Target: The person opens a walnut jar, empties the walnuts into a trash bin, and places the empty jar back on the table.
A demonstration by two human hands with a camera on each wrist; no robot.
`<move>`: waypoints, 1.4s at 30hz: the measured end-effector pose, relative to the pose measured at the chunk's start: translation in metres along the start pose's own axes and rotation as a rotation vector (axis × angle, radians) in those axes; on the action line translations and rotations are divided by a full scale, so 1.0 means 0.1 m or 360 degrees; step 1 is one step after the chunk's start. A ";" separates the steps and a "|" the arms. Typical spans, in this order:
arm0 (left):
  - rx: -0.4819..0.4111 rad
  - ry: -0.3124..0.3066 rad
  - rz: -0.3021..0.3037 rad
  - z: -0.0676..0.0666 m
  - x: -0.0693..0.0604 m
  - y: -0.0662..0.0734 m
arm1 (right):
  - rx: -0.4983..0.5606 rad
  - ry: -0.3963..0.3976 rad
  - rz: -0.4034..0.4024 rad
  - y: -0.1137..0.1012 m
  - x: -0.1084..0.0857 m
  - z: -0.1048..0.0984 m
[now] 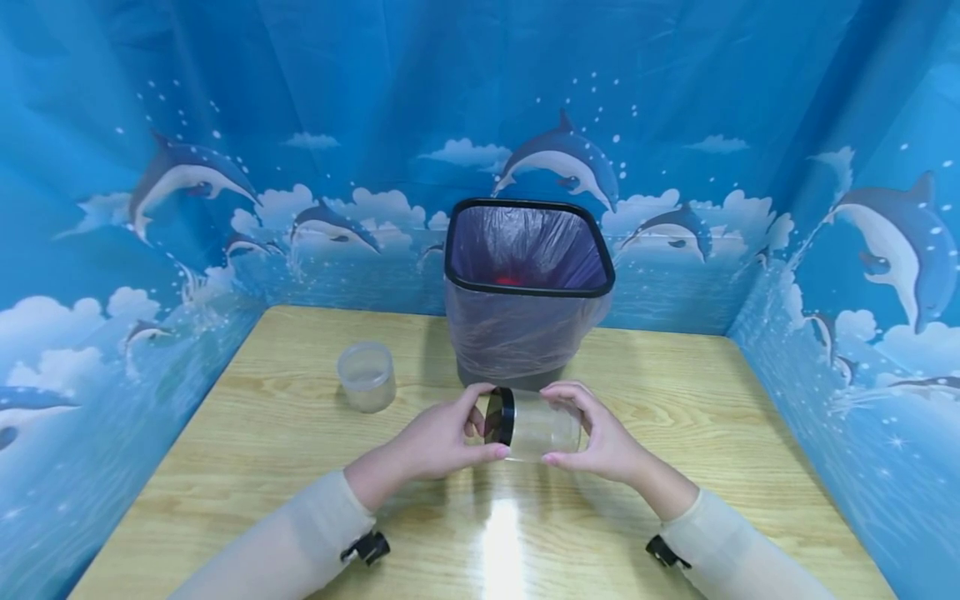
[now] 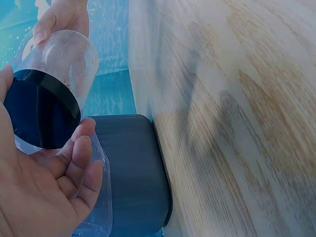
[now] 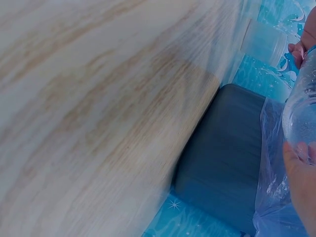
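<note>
A clear jar (image 1: 546,427) with a black lid (image 1: 501,417) lies sideways in the air above the table, between both hands. My left hand (image 1: 450,429) grips the lid end, thumb on one side and fingers on the other. At the jar's base end, my right hand (image 1: 600,437) holds it between thumb and fingers. In the left wrist view the lid (image 2: 42,108) sits on the jar (image 2: 66,57), whose inside shows small specks. The right wrist view catches only part of the jar (image 3: 301,113) and of my right hand (image 3: 302,182).
Just behind the hands stands a dark trash bin (image 1: 528,333) lined with a translucent purple bag; something red lies inside. A small clear plastic cup (image 1: 367,379) stands on the wooden table (image 1: 285,467) to the left. Blue dolphin-print curtains (image 1: 390,100) enclose the back and sides.
</note>
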State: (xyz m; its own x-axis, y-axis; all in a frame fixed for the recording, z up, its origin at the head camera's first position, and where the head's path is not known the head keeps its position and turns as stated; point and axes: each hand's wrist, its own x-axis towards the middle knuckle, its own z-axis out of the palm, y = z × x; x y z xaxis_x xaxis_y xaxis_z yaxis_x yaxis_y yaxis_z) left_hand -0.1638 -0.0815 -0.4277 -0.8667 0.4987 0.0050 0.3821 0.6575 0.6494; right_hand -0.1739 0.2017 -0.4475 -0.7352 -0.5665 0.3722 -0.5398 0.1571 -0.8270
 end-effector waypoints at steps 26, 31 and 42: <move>-0.0033 0.0080 0.0158 0.01 0.00 -0.03 | -0.0015 -0.0007 0.0005 -0.02 -0.02 -0.02; -0.0014 0.0086 0.0179 0.00 0.01 -0.03 | -0.0019 -0.0013 0.0011 -0.03 -0.02 -0.03; 0.0015 0.0075 0.0187 0.02 0.02 -0.04 | -0.0099 -0.0035 0.0042 0.00 -0.02 -0.03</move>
State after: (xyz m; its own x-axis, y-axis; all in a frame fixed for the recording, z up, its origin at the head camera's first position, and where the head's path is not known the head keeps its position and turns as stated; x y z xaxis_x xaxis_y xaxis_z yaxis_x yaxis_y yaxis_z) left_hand -0.1663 -0.0826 -0.4317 -0.8296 0.5460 0.1165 0.4848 0.6012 0.6352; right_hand -0.1737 0.2056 -0.4470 -0.7407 -0.5792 0.3405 -0.5452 0.2220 -0.8084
